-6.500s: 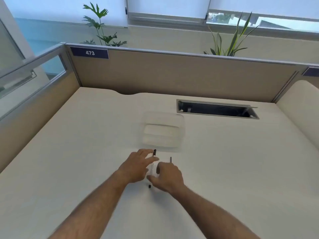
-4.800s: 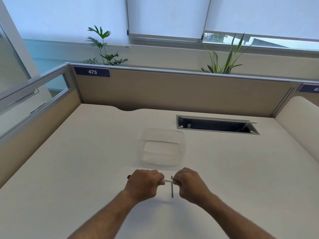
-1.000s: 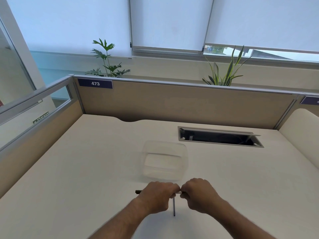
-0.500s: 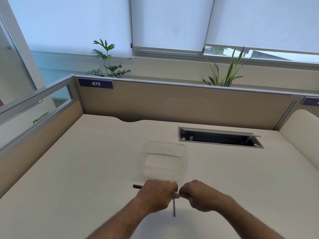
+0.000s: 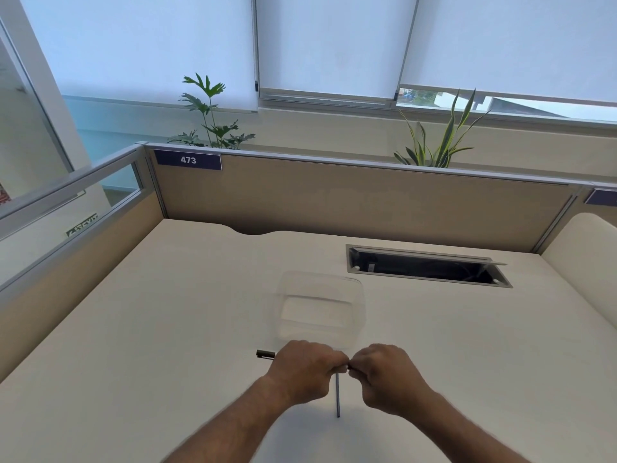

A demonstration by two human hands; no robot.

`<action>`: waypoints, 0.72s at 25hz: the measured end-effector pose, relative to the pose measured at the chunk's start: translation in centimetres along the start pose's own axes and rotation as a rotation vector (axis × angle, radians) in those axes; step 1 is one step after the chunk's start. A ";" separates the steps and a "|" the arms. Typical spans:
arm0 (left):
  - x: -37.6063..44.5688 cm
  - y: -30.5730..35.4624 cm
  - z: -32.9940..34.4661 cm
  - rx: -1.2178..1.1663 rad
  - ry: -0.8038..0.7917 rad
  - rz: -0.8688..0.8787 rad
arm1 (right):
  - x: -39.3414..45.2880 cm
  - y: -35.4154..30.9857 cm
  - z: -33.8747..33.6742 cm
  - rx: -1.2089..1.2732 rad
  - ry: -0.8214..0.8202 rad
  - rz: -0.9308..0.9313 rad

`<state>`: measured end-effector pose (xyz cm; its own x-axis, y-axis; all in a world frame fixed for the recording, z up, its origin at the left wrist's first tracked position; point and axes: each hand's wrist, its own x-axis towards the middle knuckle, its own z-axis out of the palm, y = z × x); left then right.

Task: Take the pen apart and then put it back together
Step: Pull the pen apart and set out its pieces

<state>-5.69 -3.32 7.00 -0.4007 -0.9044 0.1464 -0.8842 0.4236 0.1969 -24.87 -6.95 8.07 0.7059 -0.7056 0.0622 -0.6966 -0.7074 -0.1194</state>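
Left hand [image 5: 305, 369]: fist wrapped round the pen [image 5: 266, 354]; dark end protrudes at 9 o'clock.
Right hand [image 5: 384, 372]: fingertips pinched at the pen's other end; part held is hidden.
Refill [image 5: 337, 394]: thin grey rod, loose on desk [image 5: 167, 329], beneath the hands.
Risk: small smooth part may slip from pinch and roll off.
Box [image 5: 322, 307]: clear plastic, rounded corners, at 12 o'clock.

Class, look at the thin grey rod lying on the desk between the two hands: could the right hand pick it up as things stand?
Probably not yet. The thin grey rod lies uncovered just beside the right hand, but that hand is closed on the pen barrel's end, opposite the left hand; it must let go first.
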 end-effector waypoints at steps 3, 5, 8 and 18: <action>0.0 -0.1 -0.2 -0.030 -0.007 -0.014 | -0.3 -0.1 0.2 -0.053 0.078 -0.022; 0.0 -0.3 -0.1 -0.058 -0.008 -0.027 | -0.6 -0.4 0.0 -0.064 0.117 -0.025; -0.1 -0.4 0.1 -0.062 0.012 -0.022 | -0.4 -0.5 -0.3 -0.027 0.152 0.027; 0.1 -0.9 0.6 -0.029 0.025 -0.040 | -0.1 -0.5 -1.3 0.106 -0.195 0.079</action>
<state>-5.07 -3.86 6.21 -0.3584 -0.9194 0.1617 -0.8920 0.3884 0.2311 -24.72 -6.56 9.45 0.6682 -0.7302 -0.1426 -0.7407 -0.6347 -0.2202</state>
